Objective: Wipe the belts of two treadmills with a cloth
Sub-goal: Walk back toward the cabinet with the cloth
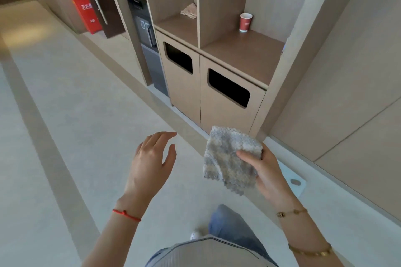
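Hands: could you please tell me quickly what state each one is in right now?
Left hand: open, holding nothing.
Right hand: holding the cloth.

cloth (231, 158): grey, mottled, nubbly weave with a zigzag-cut lower edge
state: folded over on itself, limp, lower part hanging free
pose: held upright in the air, tilted a little, top corner toward 12 o'clock
place: at 4 o'clock in my view, pinched along its 3 o'clock edge by my right hand (265, 171)
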The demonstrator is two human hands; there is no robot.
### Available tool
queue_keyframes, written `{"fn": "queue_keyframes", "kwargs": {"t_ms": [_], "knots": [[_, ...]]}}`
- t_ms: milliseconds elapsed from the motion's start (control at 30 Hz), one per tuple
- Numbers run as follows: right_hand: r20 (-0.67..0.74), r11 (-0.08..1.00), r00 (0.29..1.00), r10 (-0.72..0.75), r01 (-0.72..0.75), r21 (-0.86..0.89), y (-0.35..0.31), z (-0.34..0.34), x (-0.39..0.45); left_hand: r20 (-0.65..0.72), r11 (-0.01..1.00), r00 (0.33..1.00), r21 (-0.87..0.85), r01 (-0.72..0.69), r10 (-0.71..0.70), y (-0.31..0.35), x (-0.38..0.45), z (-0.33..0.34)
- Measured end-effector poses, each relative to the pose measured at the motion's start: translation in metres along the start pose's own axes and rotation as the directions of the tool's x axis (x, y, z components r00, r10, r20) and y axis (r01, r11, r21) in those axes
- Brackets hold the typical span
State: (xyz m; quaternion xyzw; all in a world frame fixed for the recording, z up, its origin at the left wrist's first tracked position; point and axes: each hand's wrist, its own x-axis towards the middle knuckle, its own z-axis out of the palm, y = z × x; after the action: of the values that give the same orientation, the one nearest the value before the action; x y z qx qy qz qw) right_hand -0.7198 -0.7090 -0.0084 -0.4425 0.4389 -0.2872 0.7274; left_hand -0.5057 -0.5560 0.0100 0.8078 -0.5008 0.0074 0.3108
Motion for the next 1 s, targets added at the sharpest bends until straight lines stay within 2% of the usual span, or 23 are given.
{"fn": "queue_keyframes", "kwargs": {"t_ms": [300, 733, 867, 1000], "knots": [[-0.152, 0.997, 0.986, 0.064, -0.057, 0.049, -0.034, 0.006, 0.163, 0.039, 0.998, 0.998, -0.045, -0.051, 0.052, -0.035, 0.179, 0.077], [-0.178, 0.995, 0.983, 0.046, -0.029, 0.1, -0.164, 0.005, 0.415, 0.118, 0.977, 0.976, -0.127, -0.169, 0.184, -0.027, 0.429, 0.187], [-0.268, 0.999, 0.963, 0.026, -0.017, 0.034, -0.174, 0.001, 0.478, 0.186, 0.966, 0.949, -0.089, -0.241, 0.254, -0.035, 0.484, 0.227], [-0.35, 0.993, 0.935, 0.049, -0.084, -0.086, -0.172, -0.002, 0.529, 0.251, 0.954, 0.92, -0.073, -0.292, 0.301, -0.051, 0.53, 0.264]]}}
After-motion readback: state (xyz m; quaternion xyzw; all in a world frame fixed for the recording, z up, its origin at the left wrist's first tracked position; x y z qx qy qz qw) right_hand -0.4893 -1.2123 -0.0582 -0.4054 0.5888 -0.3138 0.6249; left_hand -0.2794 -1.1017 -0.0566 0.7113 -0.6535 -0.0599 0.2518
